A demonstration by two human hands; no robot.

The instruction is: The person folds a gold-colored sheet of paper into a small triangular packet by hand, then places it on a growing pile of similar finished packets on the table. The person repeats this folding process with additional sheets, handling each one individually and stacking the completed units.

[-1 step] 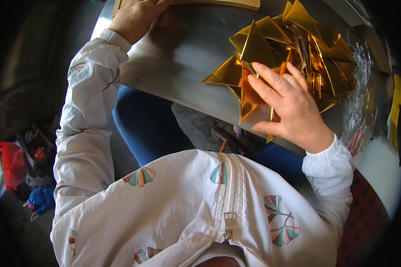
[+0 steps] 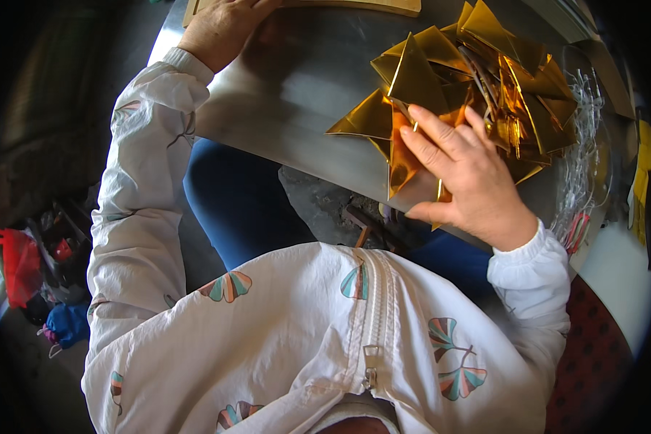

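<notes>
Head view, landmark: the metal table (image 2: 304,94), a grey, shiny sheet surface that fills the upper middle of the picture; every place below is told from it.
Right hand (image 2: 466,170): at the near edge of the table, toward its right side, back of the hand turned up.
Right fingers (image 2: 430,148): spread a little and laid flat over a folded gold foil piece (image 2: 401,155), with the thumb tucked below at the table's edge; the piece looks pinched between thumb and fingers, though the underside is hidden.
Gold foil piece: a shiny triangular fold that lies partly on the table and partly over its near edge, under the right hand.
Gold pile (image 2: 484,72): a heap of the same gold triangles on the right part of the table, just beyond the right hand and touching the held piece.
Left hand (image 2: 220,25): at the far left corner of the table, palm down.
Left fingers: resting on a flat tan board (image 2: 354,6) that runs along the far edge; the tips are cut off by the picture's rim, so I cannot tell whether they grip it.
Clear strips (image 2: 582,152): a tangle of thin transparent bands at the right rim of the table, beside the pile.
Clothing: white jacket (image 2: 304,340) with fan prints and a zip, below the table's near edge.
Left of the table: a red bag (image 2: 18,264) and blue cloth (image 2: 69,322) on the floor.
</notes>
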